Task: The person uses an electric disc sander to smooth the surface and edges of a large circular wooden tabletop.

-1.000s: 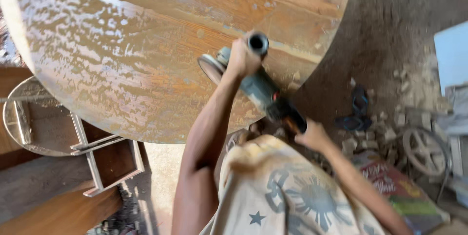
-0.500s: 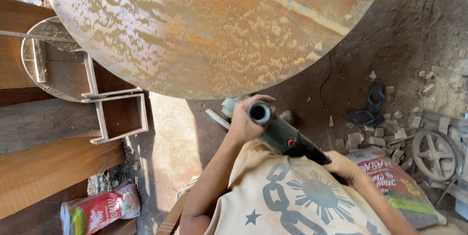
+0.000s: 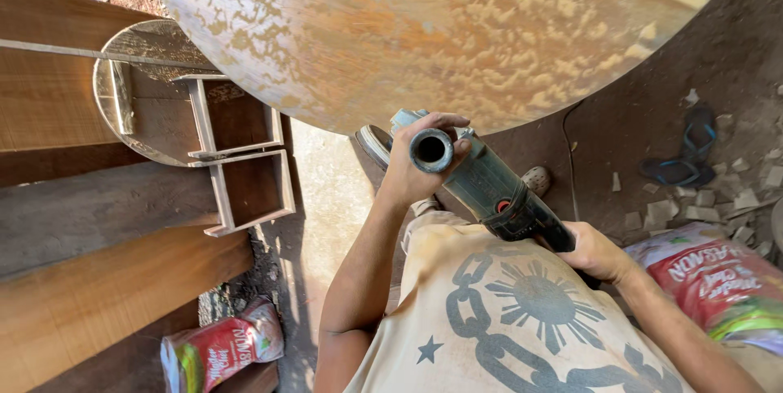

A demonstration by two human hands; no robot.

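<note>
The left hand (image 3: 412,169) wraps the side handle (image 3: 431,150) of an angle grinder (image 3: 489,189); the right hand (image 3: 595,253) clasps its rear body. Beyond both grips, the disc (image 3: 373,144) sits just below the round wooden tabletop (image 3: 424,34) edge, apparently between sanding passes.

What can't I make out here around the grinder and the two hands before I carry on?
Head view only:
- Grinder disc: mostly hidden behind the left hand, so its wear and guard cannot be judged.
- Grinder rear end and cord: covered by the right hand.
- Round wooden tabletop: cut off by the top edge; its far side is unseen.
- Person's feet: mostly hidden by the shirt and grinder.
</note>
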